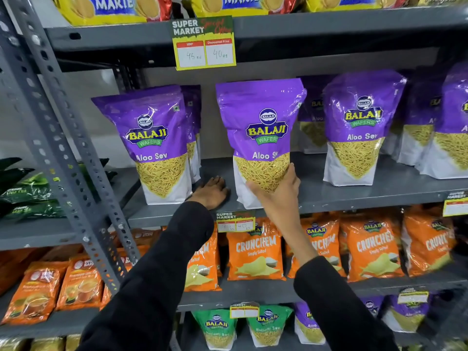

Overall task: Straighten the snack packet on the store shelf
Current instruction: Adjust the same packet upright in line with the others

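Observation:
A purple Balaji Aloo Sev snack packet (260,127) stands upright on the grey metal shelf (329,193), near its front edge. My right hand (278,188) grips the packet's lower front, thumb on the left and fingers on the right side. My left hand (211,192) lies flat, palm down, on the bare shelf to the packet's left, fingers apart, holding nothing. Both arms wear black sleeves.
More Aloo Sev packets stand at the left (157,145) and right (359,127) of it, others behind. A price tag (203,43) hangs from the shelf above. Orange Crunchem bags (255,252) fill the shelf below. A perforated grey upright (63,148) stands at left.

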